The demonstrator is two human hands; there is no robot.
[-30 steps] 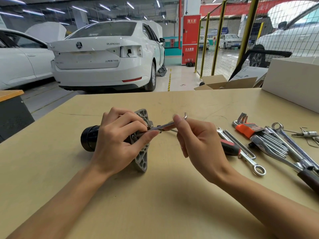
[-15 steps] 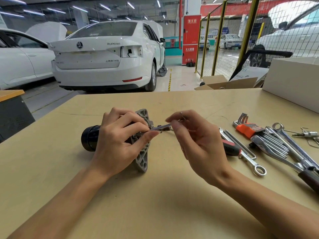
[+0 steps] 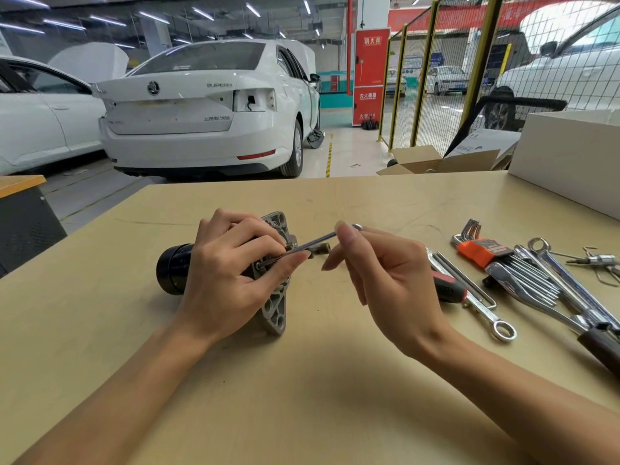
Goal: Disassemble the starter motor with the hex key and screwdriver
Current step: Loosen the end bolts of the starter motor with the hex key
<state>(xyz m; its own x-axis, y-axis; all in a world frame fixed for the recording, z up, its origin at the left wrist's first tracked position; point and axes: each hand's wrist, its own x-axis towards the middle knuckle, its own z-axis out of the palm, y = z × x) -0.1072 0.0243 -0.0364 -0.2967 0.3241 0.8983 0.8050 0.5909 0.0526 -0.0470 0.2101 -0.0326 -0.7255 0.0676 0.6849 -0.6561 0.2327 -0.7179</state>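
Note:
The starter motor (image 3: 171, 270) lies on its side on the wooden table (image 3: 302, 397), black body to the left and grey flange (image 3: 276, 310) facing right. My left hand (image 3: 231, 280) grips it across the top, thumb lying along the hex key. The silver hex key (image 3: 315, 242) sticks out of the flange toward the right. My right hand (image 3: 385, 280) pinches its bent outer end between thumb and fingertips. The red and black screwdriver (image 3: 448, 288) lies on the table just right of my right hand, its blade hidden.
Right of the screwdriver lie ring spanners (image 3: 496, 325), an orange hex key set (image 3: 483, 253) and more chrome tools (image 3: 570, 297). A white box (image 3: 570, 156) stands at the back right corner. Cardboard boxes (image 3: 436, 162), parked white cars (image 3: 208, 109) and a mesh fence are beyond the table.
My right hand has turned the hex key's outer end: it dipped toward me, then rose back up. The left hand and the motor have stayed put.

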